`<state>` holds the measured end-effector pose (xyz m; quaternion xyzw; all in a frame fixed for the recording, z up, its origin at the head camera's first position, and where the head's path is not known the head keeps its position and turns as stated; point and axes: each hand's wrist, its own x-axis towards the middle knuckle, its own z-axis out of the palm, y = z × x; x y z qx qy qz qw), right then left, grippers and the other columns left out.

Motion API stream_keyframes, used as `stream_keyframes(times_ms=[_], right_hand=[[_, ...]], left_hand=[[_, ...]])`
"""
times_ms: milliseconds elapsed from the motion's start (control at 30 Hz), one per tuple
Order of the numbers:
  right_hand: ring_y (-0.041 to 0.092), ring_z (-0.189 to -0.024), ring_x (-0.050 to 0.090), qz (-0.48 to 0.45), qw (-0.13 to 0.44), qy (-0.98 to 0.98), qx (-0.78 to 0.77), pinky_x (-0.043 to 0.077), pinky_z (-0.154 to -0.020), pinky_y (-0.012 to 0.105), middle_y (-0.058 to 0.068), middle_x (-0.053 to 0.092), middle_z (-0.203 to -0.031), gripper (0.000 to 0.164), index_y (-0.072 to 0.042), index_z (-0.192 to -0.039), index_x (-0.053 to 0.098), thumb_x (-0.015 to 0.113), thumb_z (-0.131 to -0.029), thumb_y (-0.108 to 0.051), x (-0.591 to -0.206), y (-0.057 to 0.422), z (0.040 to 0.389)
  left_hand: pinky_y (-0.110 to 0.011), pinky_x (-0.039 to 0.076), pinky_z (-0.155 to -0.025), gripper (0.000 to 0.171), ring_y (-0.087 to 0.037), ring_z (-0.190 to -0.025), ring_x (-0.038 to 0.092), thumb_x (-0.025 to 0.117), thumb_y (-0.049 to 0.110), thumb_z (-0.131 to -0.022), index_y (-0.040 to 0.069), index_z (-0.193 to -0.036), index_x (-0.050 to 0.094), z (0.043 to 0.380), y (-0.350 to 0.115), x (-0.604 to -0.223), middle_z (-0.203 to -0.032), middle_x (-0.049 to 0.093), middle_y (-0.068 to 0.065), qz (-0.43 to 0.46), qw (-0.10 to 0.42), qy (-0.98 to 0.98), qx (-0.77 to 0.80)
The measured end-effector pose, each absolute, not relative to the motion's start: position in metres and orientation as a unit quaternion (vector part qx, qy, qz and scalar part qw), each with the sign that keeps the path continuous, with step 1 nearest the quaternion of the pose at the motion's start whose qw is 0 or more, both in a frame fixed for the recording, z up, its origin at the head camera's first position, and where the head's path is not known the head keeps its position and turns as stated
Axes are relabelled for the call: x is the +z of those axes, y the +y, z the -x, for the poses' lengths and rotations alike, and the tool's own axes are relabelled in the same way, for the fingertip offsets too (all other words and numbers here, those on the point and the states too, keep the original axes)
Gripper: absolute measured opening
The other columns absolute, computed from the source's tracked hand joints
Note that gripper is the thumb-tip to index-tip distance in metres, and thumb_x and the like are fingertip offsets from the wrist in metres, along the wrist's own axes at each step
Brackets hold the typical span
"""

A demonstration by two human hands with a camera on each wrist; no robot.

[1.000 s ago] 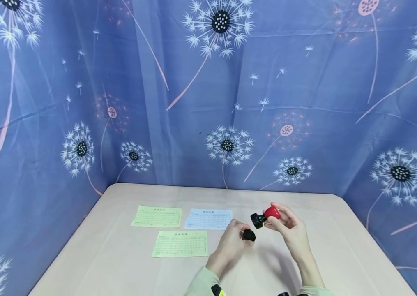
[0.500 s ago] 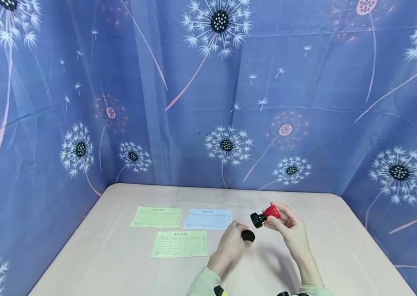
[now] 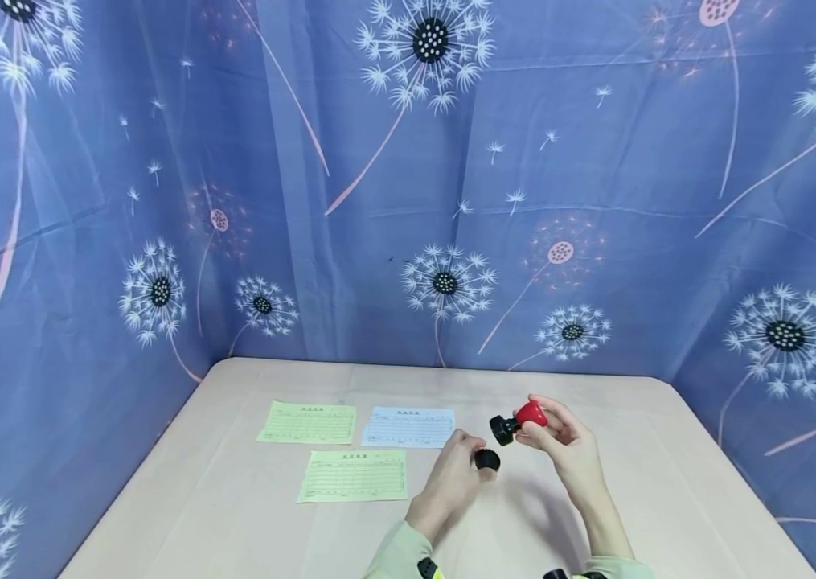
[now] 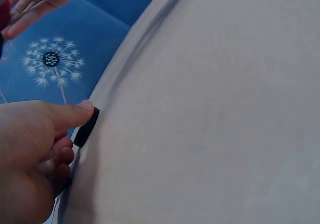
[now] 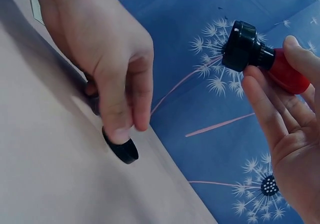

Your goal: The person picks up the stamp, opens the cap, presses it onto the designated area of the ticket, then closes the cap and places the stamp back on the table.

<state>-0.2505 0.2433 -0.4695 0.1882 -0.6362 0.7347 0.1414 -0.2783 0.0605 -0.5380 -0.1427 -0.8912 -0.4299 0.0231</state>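
Observation:
My right hand [image 3: 567, 446] holds a stamp by its red rounded handle [image 3: 531, 413] above the table. The stamp's round black head [image 5: 241, 47] points left toward my other hand, as the right wrist view shows. Between thumb and fingers, my left hand [image 3: 451, 474] pinches a small round black cap [image 3: 487, 459]. In the right wrist view the cap [image 5: 121, 148] is tilted, close over the tabletop. Cap and stamp head are apart, with a small gap between them in the head view.
Left of my hands lie two green printed forms [image 3: 353, 476] [image 3: 308, 423] and a blue printed form [image 3: 408, 427] on the pale table [image 3: 234, 515]. A blue dandelion-patterned curtain [image 3: 350, 241] encloses the back and sides.
The cap in my left hand has turned slightly, showing more of its dark round face than a second ago. My right hand and the stamp stay nearly still.

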Motion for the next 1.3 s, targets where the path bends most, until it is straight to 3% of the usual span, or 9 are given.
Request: stream_keyframes(times_ms=[167,300,467,633,967,1300], right_hand=[[0.018,-0.094,0.074,-0.194,0.144,-0.626,0.742,0.060,-0.078,0.036,0.013,0.075,-0.110,0.044,0.020,-0.133,0.044,0.059,-0.092,0.013,-0.470,0.246,0.250],[0.019,-0.093,0.075,-0.192,0.142,-0.627,0.741,0.060,-0.078,0.036,0.013,0.075,-0.110,0.044,0.020,-0.133,0.044,0.059,-0.092,0.013,-0.472,0.247,0.251],[0.019,-0.092,0.075,-0.179,0.133,-0.629,0.745,0.060,-0.078,0.037,0.012,0.076,-0.108,0.044,0.017,-0.133,0.045,0.059,-0.092,0.011,-0.473,0.243,0.252],[0.018,-0.092,0.075,-0.170,0.129,-0.633,0.744,0.061,-0.078,0.036,0.011,0.076,-0.108,0.043,0.016,-0.133,0.046,0.060,-0.092,0.010,-0.473,0.241,0.252],[0.018,-0.094,0.075,-0.166,0.127,-0.638,0.741,0.060,-0.079,0.036,0.010,0.076,-0.109,0.044,0.017,-0.134,0.045,0.059,-0.093,0.010,-0.471,0.242,0.251],[0.016,-0.093,0.074,-0.172,0.124,-0.639,0.739,0.060,-0.079,0.035,0.007,0.076,-0.110,0.044,0.016,-0.135,0.045,0.060,-0.093,0.009,-0.470,0.243,0.251]], left_hand=[[-0.023,0.049,-0.081,0.049,-0.009,-0.094,0.056,0.083,0.024,-0.080,0.011,-0.124,0.067,0.275,0.053,-0.534,-0.111,0.059,0.004,0.146,0.011,-0.853,-0.501],[-0.024,0.049,-0.083,0.044,-0.013,-0.096,0.057,0.080,0.023,-0.083,0.012,-0.123,0.067,0.269,0.032,-0.527,-0.114,0.060,0.002,0.154,0.022,-0.852,-0.501],[-0.027,0.051,-0.081,0.030,-0.020,-0.097,0.059,0.073,0.020,-0.089,0.010,-0.117,0.069,0.268,-0.015,-0.517,-0.111,0.063,0.000,0.182,0.062,-0.858,-0.475],[-0.024,0.049,-0.075,0.019,-0.017,-0.093,0.059,0.069,0.016,-0.093,0.010,-0.111,0.071,0.273,-0.067,-0.508,-0.105,0.065,0.002,0.190,0.089,-0.879,-0.427],[-0.019,0.048,-0.069,0.017,-0.007,-0.083,0.055,0.069,0.015,-0.092,0.012,-0.108,0.072,0.269,-0.149,-0.510,-0.098,0.062,0.009,0.138,0.025,-0.911,-0.388],[-0.021,0.048,-0.071,0.014,-0.007,-0.084,0.056,0.070,0.013,-0.091,0.012,-0.105,0.073,0.266,-0.165,-0.508,-0.098,0.064,0.007,0.133,0.043,-0.900,-0.413]])
